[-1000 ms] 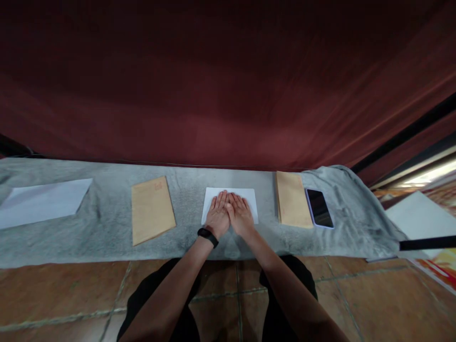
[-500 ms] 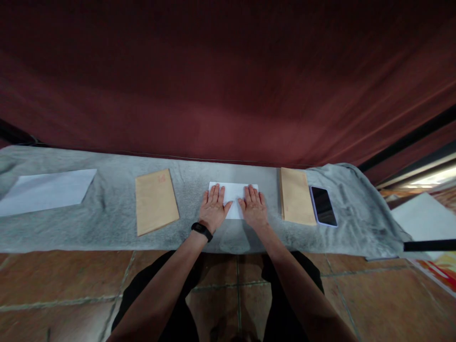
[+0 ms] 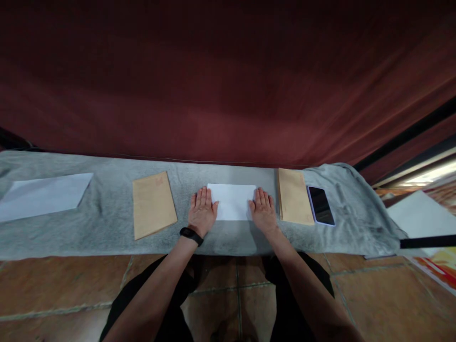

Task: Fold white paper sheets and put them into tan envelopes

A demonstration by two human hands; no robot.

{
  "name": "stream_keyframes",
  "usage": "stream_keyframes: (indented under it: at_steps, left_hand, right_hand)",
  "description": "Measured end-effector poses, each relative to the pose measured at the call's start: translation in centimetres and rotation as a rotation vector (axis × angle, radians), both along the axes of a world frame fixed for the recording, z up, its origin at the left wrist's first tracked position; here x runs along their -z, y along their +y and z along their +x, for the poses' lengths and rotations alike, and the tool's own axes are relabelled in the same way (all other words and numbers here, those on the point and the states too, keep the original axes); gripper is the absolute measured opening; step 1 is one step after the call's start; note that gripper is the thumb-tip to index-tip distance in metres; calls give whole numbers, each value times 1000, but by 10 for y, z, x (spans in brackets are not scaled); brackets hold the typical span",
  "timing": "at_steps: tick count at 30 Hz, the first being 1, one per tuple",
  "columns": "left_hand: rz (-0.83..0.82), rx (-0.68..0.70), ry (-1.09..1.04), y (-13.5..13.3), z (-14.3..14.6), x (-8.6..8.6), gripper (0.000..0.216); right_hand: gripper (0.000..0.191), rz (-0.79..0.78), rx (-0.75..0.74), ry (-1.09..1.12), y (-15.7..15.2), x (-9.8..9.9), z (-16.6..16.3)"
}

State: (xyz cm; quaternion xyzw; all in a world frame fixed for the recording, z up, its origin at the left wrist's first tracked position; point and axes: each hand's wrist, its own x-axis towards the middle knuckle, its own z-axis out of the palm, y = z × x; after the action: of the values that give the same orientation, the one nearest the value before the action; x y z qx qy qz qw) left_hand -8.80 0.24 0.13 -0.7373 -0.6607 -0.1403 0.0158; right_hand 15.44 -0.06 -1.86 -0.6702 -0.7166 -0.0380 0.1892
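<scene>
A folded white sheet of paper [image 3: 232, 201] lies flat on the grey cloth [image 3: 107, 237] in front of me. My left hand [image 3: 202, 211], with a black band on its wrist, lies flat and open at the sheet's left edge. At the sheet's right edge rests my right hand [image 3: 262, 210], palm down with fingers stretched out. Neither hand holds anything. The middle of the sheet shows bare between them.
A brown envelope [image 3: 153, 204] lies left of my hands and a stack of brown envelopes [image 3: 294, 202] right of them, with a dark phone [image 3: 320, 205] beside it. A white sheet [image 3: 42, 195] lies at far left. A dark red curtain hangs behind; tiled floor lies below.
My hands, together on the middle of the white sheet a second ago, have slid apart along it to its left and right edges.
</scene>
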Motion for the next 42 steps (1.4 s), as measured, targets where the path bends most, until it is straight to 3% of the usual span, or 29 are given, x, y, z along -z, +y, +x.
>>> stream_keyframes:
  at_steps: [4, 9, 12, 23, 34, 42]
  left_hand:
    - [61, 63, -63, 1, 20, -3, 60]
    - [-49, 282, -56, 6, 52, 0, 57]
    - [-100, 315, -31, 13, 59, 2, 58]
    - [-140, 180, -16, 29, 52, -1, 58]
    - [-91, 56, -10, 26, 30, 4, 62]
    - [-40, -26, -73, 14, 16, 0, 64]
  right_hand:
    - [59, -4, -66, 93, -2, -11, -13]
    - [56, -119, -304, 248, 0, -18, -45]
    - [58, -181, -285, 250, 4, -18, -60]
    - [55, -225, -120, 98, 21, -18, -66]
    - [60, -31, -48, 57, 19, -2, -46]
    - [64, -1, -50, 144, 11, -2, -26]
